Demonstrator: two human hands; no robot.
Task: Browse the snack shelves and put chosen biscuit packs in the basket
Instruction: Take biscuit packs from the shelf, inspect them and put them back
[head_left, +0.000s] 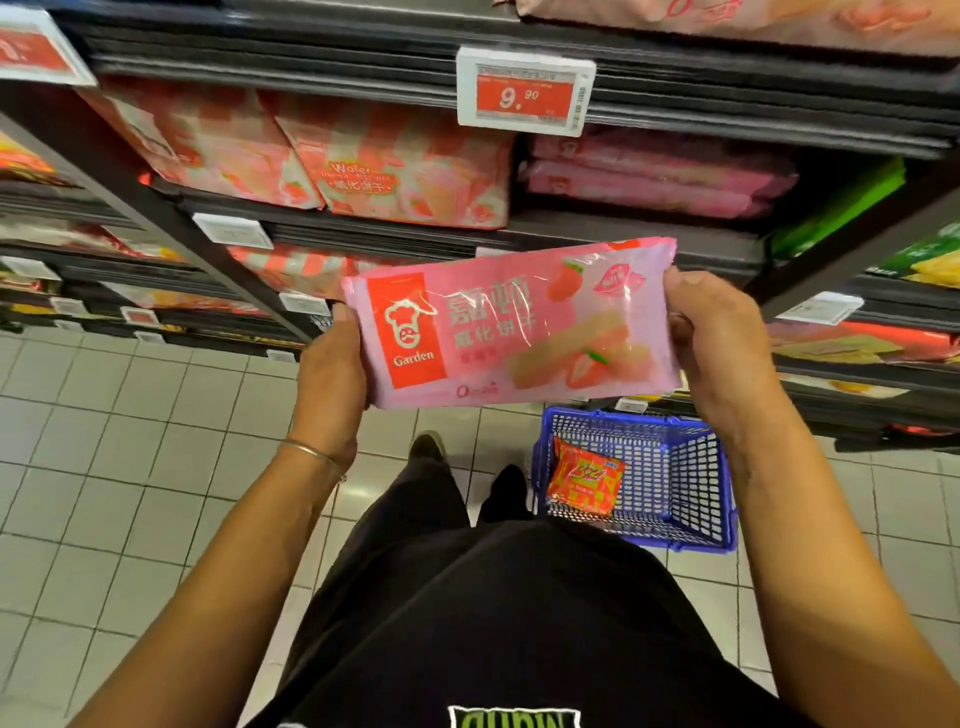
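Tiled floor (130, 467) beneath dark snack shelves (363, 73)

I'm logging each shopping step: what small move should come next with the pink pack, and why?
Probably lower the pink pack toward the blue basket: the left hand and right hand hold its ends, and the basket stands on the floor below, holding one red packet.

The pink pack (511, 327) carries a red panel marked "Garden" with the characters 嘉顿 and 威化饼干 beside it, the shelf-edge price tag (525, 92) reads "9.90", and the striped bag (405, 171) on the shelf reads "Wafer" above 威化饼干.
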